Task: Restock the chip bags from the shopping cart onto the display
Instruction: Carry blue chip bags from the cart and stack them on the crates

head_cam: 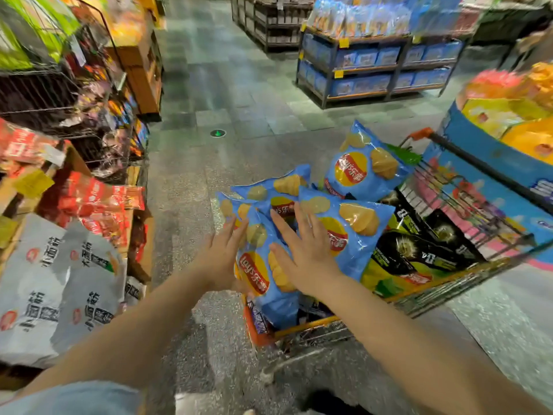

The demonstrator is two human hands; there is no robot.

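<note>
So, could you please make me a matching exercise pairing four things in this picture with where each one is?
Things:
1. blue chip bag with yellow potato pictures
2. black and green snack bags
3. grey noodle bags
4. blue boxes

Places:
A. left display
B. far shelf rack
C. between the left hand and right hand
D. cart's right side

Pairs: 1-C, 2-D, 3-A, 4-B

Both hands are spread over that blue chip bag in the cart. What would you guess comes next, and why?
Probably closing both hands on the nearest blue chip bag: the left hand and right hand flank it with straight fingers, gripping nothing, and it lies atop the cart pile.
</note>
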